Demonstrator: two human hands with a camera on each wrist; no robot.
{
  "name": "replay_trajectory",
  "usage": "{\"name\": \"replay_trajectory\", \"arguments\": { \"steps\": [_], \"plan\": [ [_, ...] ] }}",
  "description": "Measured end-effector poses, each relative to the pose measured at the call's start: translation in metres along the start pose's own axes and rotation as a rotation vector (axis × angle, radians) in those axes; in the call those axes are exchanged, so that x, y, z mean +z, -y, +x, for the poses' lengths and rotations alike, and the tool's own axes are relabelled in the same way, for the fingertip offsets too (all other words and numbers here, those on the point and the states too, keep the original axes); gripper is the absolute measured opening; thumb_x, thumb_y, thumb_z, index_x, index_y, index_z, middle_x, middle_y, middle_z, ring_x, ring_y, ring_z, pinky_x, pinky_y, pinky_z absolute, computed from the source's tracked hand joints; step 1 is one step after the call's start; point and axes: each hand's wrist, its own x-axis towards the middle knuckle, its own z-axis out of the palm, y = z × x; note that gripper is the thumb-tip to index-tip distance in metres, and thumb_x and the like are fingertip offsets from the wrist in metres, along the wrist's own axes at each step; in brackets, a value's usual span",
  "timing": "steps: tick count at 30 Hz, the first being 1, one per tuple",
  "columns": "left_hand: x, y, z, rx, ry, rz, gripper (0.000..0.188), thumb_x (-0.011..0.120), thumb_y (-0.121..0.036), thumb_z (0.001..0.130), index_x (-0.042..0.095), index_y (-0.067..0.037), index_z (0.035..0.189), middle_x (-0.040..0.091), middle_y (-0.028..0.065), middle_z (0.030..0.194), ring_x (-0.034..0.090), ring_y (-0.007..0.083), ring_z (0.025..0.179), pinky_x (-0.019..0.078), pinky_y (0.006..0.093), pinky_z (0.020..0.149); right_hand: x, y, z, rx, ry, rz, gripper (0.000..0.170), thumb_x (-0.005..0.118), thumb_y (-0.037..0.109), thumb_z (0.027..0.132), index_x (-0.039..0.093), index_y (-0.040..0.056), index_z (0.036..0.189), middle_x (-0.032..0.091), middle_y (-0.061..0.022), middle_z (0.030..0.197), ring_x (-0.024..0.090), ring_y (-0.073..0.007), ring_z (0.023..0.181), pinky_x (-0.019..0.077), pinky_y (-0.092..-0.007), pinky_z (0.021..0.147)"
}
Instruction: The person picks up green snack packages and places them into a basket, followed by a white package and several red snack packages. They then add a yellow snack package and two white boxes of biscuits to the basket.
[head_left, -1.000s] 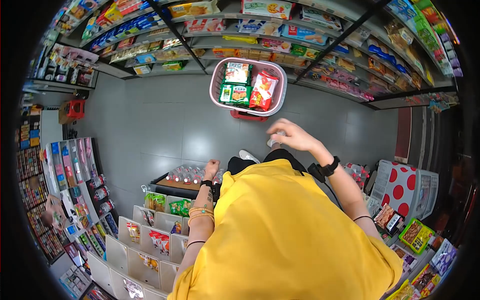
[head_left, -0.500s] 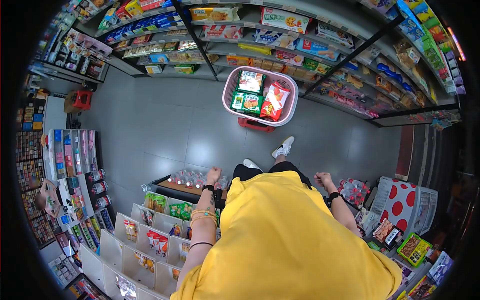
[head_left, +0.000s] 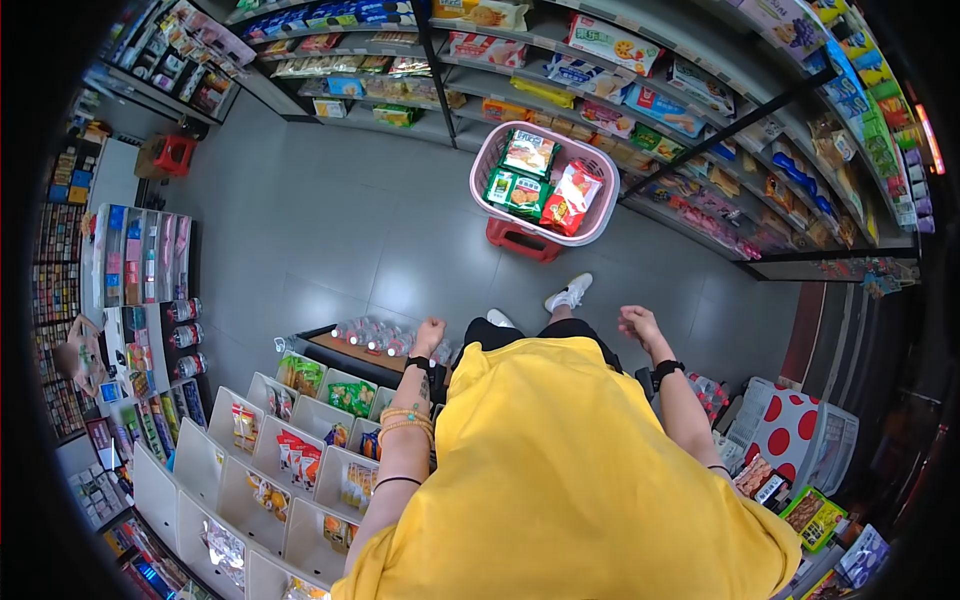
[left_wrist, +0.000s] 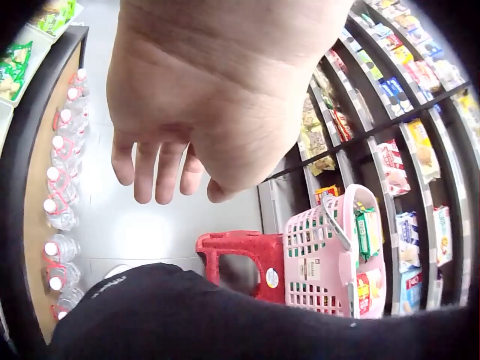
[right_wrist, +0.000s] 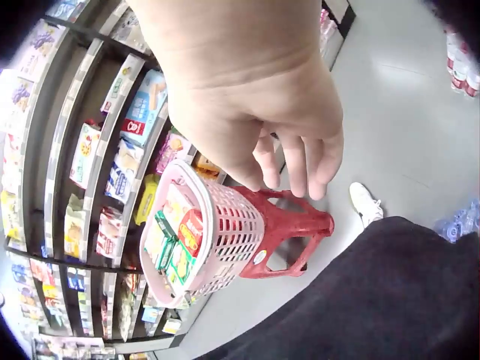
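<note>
My left hand (head_left: 430, 337) hangs at my left side with nothing in it; its fingers are loosely bent in the left wrist view. The right hand (head_left: 638, 323) hangs by my right hip, likewise holding nothing, its fingers loosely curled in the right wrist view. Ahead of my feet a pink plastic basket (head_left: 612, 200) sits on a red stool (head_left: 520, 242), apart from both hands. Inside it lie a green biscuit pack (head_left: 516, 192), a white-and-green pack (head_left: 530, 152) and a red-and-white pack (head_left: 572, 198).
Shelves of packaged snacks (head_left: 610, 42) run behind the basket. Bottles (head_left: 375, 337) stand on a low shelf by my left hand, beside white snack bins (head_left: 225, 480). More bottles (head_left: 708, 395) and a red-dotted white cabinet (head_left: 785, 430) are at my right. Grey floor (head_left: 330, 220) lies ahead.
The right hand has dropped from in front of me to my right side. My left hand stays low at the left. In the head view the basket and shelves have shifted right.
</note>
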Motion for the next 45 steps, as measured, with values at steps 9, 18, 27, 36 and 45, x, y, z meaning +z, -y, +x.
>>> {"name": "replay_trajectory", "arguments": {
  "steps": [9, 18, 27, 36, 45],
  "plan": [
    [-0.024, 0.082, -0.035, -0.229, 0.035, -0.024, 0.036, 0.066, -0.035, 0.084, 0.071, -0.001, 0.096, 0.073, 0.0144, 0.087, 0.070, 0.0250, 0.085, 0.0524, 0.0373, 0.081, 0.045, 0.104, 0.040, -0.378, 0.109, -0.586, 0.054, 0.069, 0.021, 0.090, 0.053, 0.0118, 0.141, 0.059, -0.0150, 0.125, 0.061, -0.0253, 0.110, 0.0525, -0.0361, 0.091],
    [-0.069, 0.050, -0.024, -0.124, -0.041, -0.090, 0.030, 0.061, -0.030, 0.094, 0.063, -0.002, 0.106, 0.068, 0.0057, 0.088, 0.065, 0.0136, 0.072, 0.0455, 0.0274, 0.054, 0.119, 0.211, 0.138, -0.520, 0.018, -1.062, 0.081, 0.076, 0.033, 0.079, 0.041, 0.0284, 0.152, 0.009, -0.0319, 0.160, 0.029, -0.0505, 0.143, 0.0321, -0.0440, 0.118],
    [-0.139, -0.033, -0.041, -0.125, -0.129, -0.101, 0.027, 0.062, -0.025, 0.094, 0.066, -0.001, 0.105, 0.071, 0.0077, 0.091, 0.066, 0.0136, 0.080, 0.0526, 0.0290, 0.076, 0.140, 0.215, 0.203, -0.438, -0.165, -1.221, 0.084, 0.074, 0.018, 0.081, 0.036, 0.0358, 0.154, -0.009, -0.0289, 0.162, 0.040, -0.0568, 0.131, 0.0428, -0.0483, 0.110],
    [-0.152, -0.111, 0.054, -0.010, -0.084, 0.043, 0.037, 0.065, -0.030, 0.093, 0.065, 0.000, 0.115, 0.072, 0.0160, 0.107, 0.070, 0.0256, 0.099, 0.0534, 0.0364, 0.089, 0.130, 0.240, 0.196, -0.458, -0.107, -1.028, 0.058, 0.062, 0.009, 0.085, 0.057, 0.0275, 0.140, 0.008, -0.0207, 0.164, 0.045, -0.0493, 0.128, 0.0447, -0.0499, 0.106],
    [-0.185, -0.463, 0.094, 0.729, -0.124, 0.261, 0.037, 0.065, -0.019, 0.090, 0.062, -0.003, 0.124, 0.062, 0.0175, 0.123, 0.059, 0.0347, 0.117, 0.0473, 0.0419, 0.100, 0.114, 0.229, 0.169, -0.660, -0.401, -0.794, 0.032, 0.063, 0.002, 0.080, 0.068, 0.0067, 0.111, 0.058, -0.0204, 0.118, 0.058, -0.0404, 0.111, 0.0488, -0.0482, 0.093]
  ]
}}
